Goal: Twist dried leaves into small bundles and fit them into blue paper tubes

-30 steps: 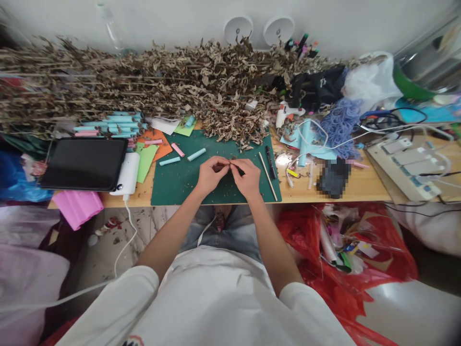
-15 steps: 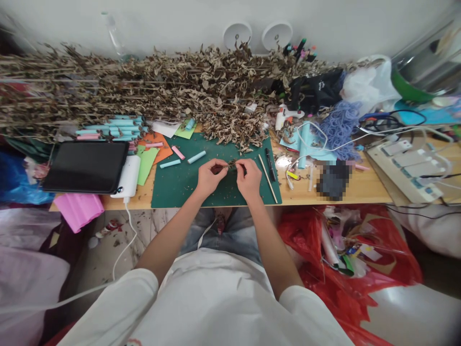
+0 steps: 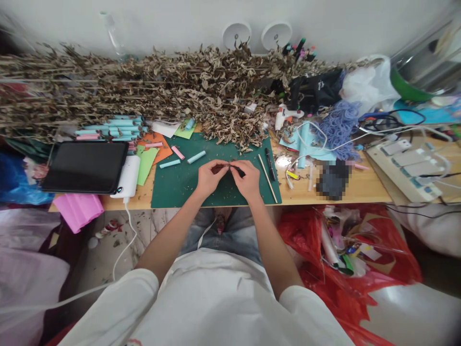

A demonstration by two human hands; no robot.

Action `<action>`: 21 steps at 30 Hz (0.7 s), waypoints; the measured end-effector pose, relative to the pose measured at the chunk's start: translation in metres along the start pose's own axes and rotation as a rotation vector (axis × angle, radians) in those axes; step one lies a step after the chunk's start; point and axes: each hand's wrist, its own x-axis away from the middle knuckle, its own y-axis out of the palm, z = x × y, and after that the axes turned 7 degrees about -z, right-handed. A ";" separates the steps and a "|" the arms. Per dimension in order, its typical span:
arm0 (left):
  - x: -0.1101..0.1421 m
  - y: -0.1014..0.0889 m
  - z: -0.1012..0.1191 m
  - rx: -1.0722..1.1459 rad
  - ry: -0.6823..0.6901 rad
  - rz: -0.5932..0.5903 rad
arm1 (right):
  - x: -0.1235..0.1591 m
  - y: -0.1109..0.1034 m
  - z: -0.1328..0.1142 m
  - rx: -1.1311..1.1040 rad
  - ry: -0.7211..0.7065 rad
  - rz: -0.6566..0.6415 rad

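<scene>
My left hand (image 3: pixel 209 177) and my right hand (image 3: pixel 248 179) meet over the green cutting mat (image 3: pixel 176 185), fingertips pinched together on a small dark dried sprig (image 3: pixel 230 165) between them. Both hands have their fingers curled closed around it. A big heap of dried leafy stems (image 3: pixel 144 91) lies along the back of the desk, spilling onto the mat's far edge. A wooden stick (image 3: pixel 267 177) and a black pen (image 3: pixel 270 163) lie just right of my right hand.
A dark tablet (image 3: pixel 84 166) and a white power bank (image 3: pixel 126 177) sit at the left. Rolled paper tubes (image 3: pixel 111 127), coloured paper, a glue gun (image 3: pixel 286 114), purple yarn (image 3: pixel 338 126) and a power strip (image 3: pixel 406 166) crowd the desk. A red bag (image 3: pixel 353 250) of scraps lies below.
My fingertips have closed together again after being slightly apart half a second ago; the hands otherwise stay in place over the mat.
</scene>
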 end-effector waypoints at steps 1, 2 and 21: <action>0.000 0.000 0.000 -0.008 -0.001 -0.005 | 0.000 0.000 0.001 -0.001 0.010 -0.001; 0.000 0.000 0.001 -0.019 -0.002 -0.009 | 0.001 0.001 0.001 0.001 0.019 -0.007; 0.001 0.001 0.003 -0.020 -0.007 -0.023 | 0.001 0.003 0.001 0.080 -0.048 -0.047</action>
